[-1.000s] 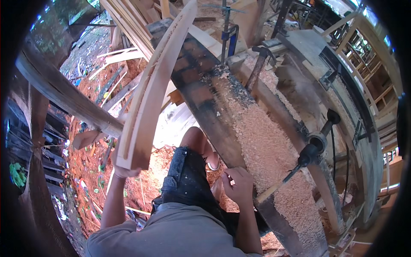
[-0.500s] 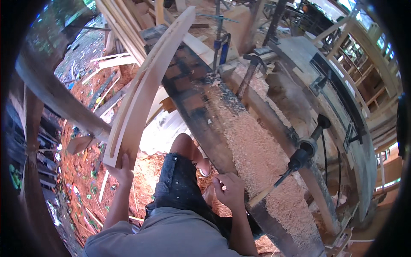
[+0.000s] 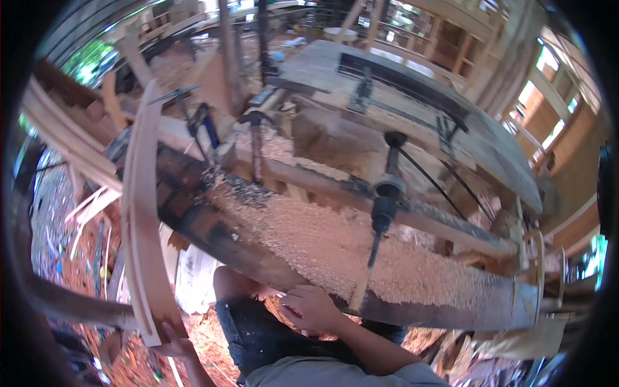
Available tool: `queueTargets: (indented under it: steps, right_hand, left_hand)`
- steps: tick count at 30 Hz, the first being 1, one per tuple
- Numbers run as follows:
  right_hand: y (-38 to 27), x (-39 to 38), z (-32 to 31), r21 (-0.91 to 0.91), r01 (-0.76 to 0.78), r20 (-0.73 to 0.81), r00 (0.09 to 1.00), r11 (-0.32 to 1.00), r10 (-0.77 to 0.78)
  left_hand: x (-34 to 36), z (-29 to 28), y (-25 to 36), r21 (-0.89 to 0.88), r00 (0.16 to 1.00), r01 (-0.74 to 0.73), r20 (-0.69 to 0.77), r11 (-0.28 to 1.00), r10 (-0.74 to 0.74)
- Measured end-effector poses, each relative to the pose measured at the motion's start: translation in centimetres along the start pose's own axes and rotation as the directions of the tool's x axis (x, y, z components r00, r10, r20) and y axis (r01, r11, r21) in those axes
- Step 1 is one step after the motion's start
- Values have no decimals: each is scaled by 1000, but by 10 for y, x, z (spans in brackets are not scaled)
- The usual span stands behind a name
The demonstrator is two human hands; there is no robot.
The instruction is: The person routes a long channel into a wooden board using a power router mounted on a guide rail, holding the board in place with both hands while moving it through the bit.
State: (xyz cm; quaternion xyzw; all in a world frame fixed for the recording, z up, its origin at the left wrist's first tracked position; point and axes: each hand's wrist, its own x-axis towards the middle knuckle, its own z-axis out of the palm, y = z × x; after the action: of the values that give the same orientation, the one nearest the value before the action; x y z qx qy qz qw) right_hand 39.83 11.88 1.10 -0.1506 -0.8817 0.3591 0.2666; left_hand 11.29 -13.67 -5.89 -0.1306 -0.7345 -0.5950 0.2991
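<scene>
My left hand (image 3: 175, 345) grips the lower end of a long, curved, pale wooden piece (image 3: 143, 219). A groove runs along one side of the piece, which slants up and away past the bench's far left end. My right hand (image 3: 313, 308) is at the near edge of a dark, scorched-looking plank bench (image 3: 213, 245). Its fingers are curled in, and whatever they may hold is hidden. Just right of that hand, a long tool (image 3: 385, 209) with a dark body and thin shaft lies across the bench, its pale wooden end toward me.
Wood shavings (image 3: 335, 238) cover much of the bench. A hammer (image 3: 256, 145) stands behind it, near a blue bar clamp (image 3: 209, 132). Beyond is a large grey tabletop (image 3: 412, 97). Long timber strips (image 3: 71, 138) lie at far left. A rounded beam (image 3: 84, 309) is beside my left hand.
My view has swung to the right, so the bench and tools appear farther left and more level. The curved piece stays in my left hand, now lower in view and steeper.
</scene>
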Motion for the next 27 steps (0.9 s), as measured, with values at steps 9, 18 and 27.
queueTargets:
  steps: [9, 18, 27]
  right_hand:
    - [22, -13, 23, -41, 44, -147, 988, 998, -49]
    - [19, -14, 30, -3, 86, -190, 978, 996, -85]
    - [6, -5, 2, -84, -30, -69, 997, 996, 25]
  left_hand:
    - [41, 117, 1, 76, 878, -478, 34, 875, 477]
    - [61, 188, 20, -38, 899, -426, 93, 904, 428]
    - [156, 90, -78, 154, 986, 58, 146, 986, -81]
